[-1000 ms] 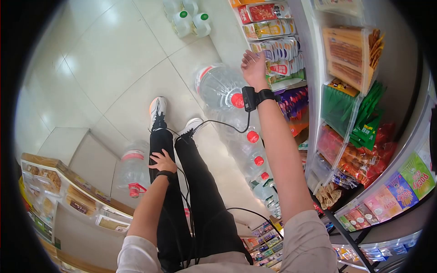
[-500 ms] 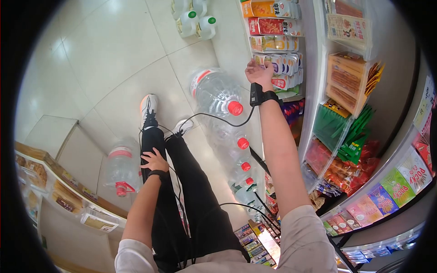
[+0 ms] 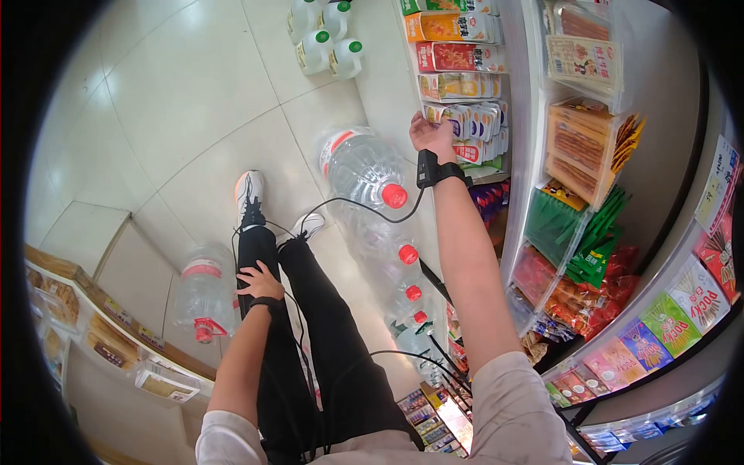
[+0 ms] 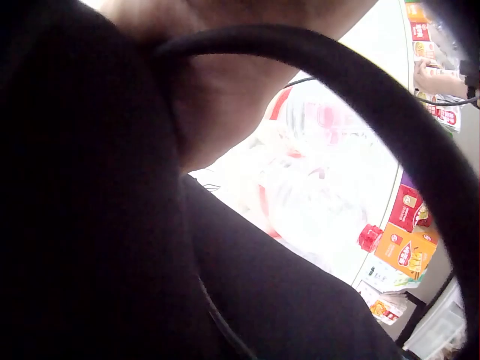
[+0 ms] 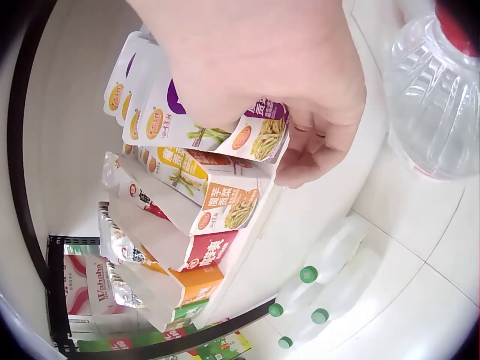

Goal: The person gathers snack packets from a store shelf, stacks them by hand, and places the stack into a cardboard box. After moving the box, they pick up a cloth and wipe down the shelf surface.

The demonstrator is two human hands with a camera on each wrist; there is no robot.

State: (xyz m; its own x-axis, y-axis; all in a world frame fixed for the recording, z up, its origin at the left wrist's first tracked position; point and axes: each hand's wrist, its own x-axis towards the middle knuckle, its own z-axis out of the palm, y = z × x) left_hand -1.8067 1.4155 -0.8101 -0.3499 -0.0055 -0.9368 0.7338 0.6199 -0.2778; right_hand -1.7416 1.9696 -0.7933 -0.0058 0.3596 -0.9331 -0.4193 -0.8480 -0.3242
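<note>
In the head view my left hand (image 3: 259,281) rests on the left leg of the black trousers (image 3: 260,260), fingers spread. My right hand (image 3: 434,136) is at the shelf's row of snack packs (image 3: 480,122). Seen in the right wrist view, the fingers of my right hand (image 5: 289,82) curl round the front edge of a purple-labelled box (image 5: 264,135); the thumb is hidden. White packs (image 5: 156,112) stand behind that box, and an orange-labelled box (image 5: 229,202) stands beside it. A dark strap and skin of my left hand (image 4: 232,105) fill much of the left wrist view.
Large clear bottles with red caps (image 3: 394,195) line the floor between the legs and the right shelf. Another big bottle (image 3: 203,298) stands at the left. Green-capped jugs (image 3: 314,53) are on the floor ahead. A cable (image 3: 349,201) hangs from the right wrist.
My right hand has moved slightly down in the head view, and its fingers have gone from loosely held out to lying against the packs. My left hand stays on the leg. The view has shifted.
</note>
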